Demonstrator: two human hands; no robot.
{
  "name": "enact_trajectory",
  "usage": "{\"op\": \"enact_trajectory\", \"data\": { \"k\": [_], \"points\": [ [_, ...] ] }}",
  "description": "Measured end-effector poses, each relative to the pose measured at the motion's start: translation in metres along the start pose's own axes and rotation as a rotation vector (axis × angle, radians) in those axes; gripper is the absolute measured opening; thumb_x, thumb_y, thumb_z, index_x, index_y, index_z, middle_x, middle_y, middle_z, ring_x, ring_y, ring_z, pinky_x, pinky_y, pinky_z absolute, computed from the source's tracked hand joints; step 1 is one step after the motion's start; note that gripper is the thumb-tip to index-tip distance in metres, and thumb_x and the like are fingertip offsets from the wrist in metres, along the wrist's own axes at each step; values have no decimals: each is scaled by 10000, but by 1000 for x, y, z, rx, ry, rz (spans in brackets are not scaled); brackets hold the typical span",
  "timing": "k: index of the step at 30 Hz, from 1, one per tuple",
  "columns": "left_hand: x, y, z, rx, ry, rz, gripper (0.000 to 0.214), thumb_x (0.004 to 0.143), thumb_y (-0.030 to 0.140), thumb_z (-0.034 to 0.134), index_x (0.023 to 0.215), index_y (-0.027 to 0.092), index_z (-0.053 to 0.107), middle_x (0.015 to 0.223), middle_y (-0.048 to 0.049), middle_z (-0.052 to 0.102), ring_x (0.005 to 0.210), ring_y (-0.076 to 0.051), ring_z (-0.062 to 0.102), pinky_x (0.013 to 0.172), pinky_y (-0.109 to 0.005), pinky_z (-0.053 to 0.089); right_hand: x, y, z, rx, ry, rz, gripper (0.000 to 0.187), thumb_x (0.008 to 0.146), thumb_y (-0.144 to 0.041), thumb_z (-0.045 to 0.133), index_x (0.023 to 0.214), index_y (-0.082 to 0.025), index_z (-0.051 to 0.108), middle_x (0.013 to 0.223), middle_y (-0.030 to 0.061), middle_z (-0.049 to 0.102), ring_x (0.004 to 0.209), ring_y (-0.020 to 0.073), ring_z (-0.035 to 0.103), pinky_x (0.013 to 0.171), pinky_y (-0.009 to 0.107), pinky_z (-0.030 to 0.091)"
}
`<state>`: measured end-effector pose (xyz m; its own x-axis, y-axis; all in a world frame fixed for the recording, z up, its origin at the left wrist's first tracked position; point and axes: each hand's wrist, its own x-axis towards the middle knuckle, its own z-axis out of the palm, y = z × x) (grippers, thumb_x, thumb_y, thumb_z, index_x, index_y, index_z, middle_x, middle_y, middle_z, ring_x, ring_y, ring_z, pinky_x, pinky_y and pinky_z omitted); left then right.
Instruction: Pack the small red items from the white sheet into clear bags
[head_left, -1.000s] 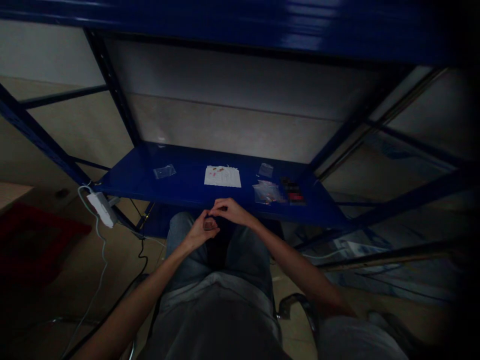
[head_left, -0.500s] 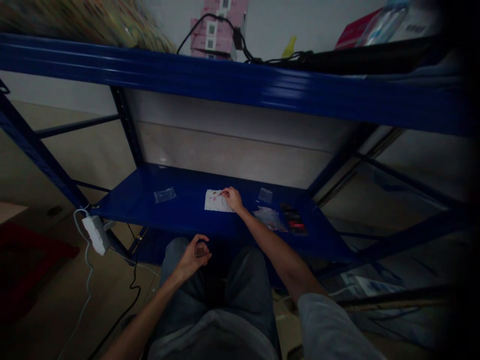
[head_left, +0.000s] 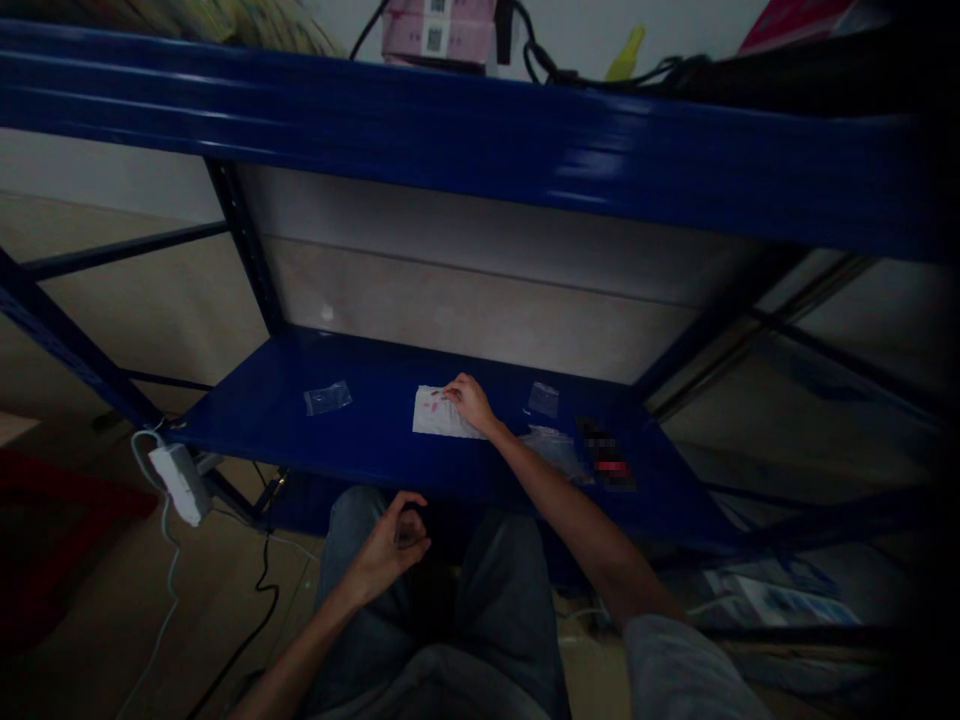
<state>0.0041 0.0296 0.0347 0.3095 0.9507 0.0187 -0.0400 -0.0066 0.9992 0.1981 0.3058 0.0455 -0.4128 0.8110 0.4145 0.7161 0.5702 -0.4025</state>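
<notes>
My right hand (head_left: 466,401) reaches onto the low blue shelf (head_left: 375,440) and rests on a white sheet (head_left: 435,415) that carries small red pieces. Its fingers are bunched at the sheet's top edge; what they pinch is too small to make out. My left hand (head_left: 390,545) hovers above my lap in front of the shelf. Its fingers are curled around something small and dark that I cannot name.
On the shelf lie a clear plastic bag (head_left: 328,398) at the left, another small bag (head_left: 543,399) and a larger bag (head_left: 559,447) at the right, and a dark box (head_left: 607,455). A white power adapter (head_left: 177,482) hangs with cables at the left. Boxes stand on the upper shelf (head_left: 450,130).
A second ago both hands were together above my lap. My right hand has since reached out to the white sheet on the shelf, while the left stayed low. The view tilted upward.
</notes>
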Motion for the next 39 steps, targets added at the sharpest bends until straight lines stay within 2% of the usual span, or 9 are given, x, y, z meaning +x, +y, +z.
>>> {"op": "enact_trajectory", "data": {
  "k": [6, 11, 14, 16, 19, 22, 27, 33, 39],
  "points": [
    [-1, 1, 0, -10, 0, -9, 418, 773, 189, 647, 1134, 238, 441, 720, 52, 506, 648, -104, 493, 635, -231, 384, 0, -6, -1, -9, -21, 11, 65, 826, -158, 649, 835, -175, 711, 904, 50, 606, 901, 179, 517, 794, 286, 385],
    [4, 4, -5, -33, 124, -29, 337, 736, 215, 695, 1017, 216, 510, 705, 43, 545, 658, -113, 533, 657, -240, 406, -4, -31, -17, 166, 109, 62, 63, 807, -153, 647, 772, -162, 698, 836, 51, 636, 843, 180, 551, 785, 297, 397],
    [11, 5, -8, -28, 243, 0, 253, 713, 209, 711, 889, 197, 530, 724, 22, 589, 694, -127, 568, 692, -254, 432, -30, -72, -32, 410, 127, 68, 64, 821, -215, 644, 820, -171, 690, 831, 39, 673, 765, 165, 585, 719, 282, 418],
    [17, 7, -8, -31, 274, 20, 237, 703, 208, 713, 856, 192, 532, 733, 16, 607, 704, -131, 583, 705, -257, 446, -58, -104, -41, 545, 27, 23, 87, 830, -249, 648, 867, -184, 691, 854, 36, 689, 764, 164, 602, 671, 269, 420],
    [32, 8, -4, -35, 262, 47, 236, 694, 204, 707, 850, 186, 530, 740, 21, 612, 706, -126, 597, 706, -245, 462, -99, -144, -49, 593, -117, -43, 59, 821, -233, 675, 864, -205, 703, 834, 27, 688, 772, 162, 598, 693, 277, 426],
    [47, 8, 3, -51, 248, 83, 244, 656, 173, 709, 805, 174, 516, 750, 30, 592, 697, -113, 590, 663, -216, 459, -122, -158, -50, 526, -191, -109, 53, 819, -202, 680, 846, -224, 720, 841, 33, 679, 832, 176, 580, 743, 298, 428],
    [59, 9, 8, -92, 216, 84, 253, 678, 191, 704, 851, 178, 520, 724, 25, 611, 683, -121, 602, 690, -244, 474, -104, -121, -41, 441, -105, -116, 114, 870, -209, 616, 896, -219, 727, 897, 49, 668, 885, 173, 581, 810, 304, 430],
    [51, 12, 2, -112, 222, 47, 241, 760, 335, 683, 870, 180, 535, 698, -2, 636, 646, -136, 608, 609, -236, 442, -45, -39, -18, 214, 107, 175, 165, 820, -126, 592, 905, -171, 727, 868, 50, 681, 706, 149, 575, 726, 277, 438],
    [48, 9, -4, -141, 258, -8, 294, 740, 386, 705, 868, 178, 542, 715, -1, 646, 610, -137, 631, 579, -226, 435, -15, -12, 3, 36, 114, 181, 157, 843, -164, 580, 889, -194, 727, 845, 50, 664, 755, 163, 581, 743, 277, 423]
  ]
}}
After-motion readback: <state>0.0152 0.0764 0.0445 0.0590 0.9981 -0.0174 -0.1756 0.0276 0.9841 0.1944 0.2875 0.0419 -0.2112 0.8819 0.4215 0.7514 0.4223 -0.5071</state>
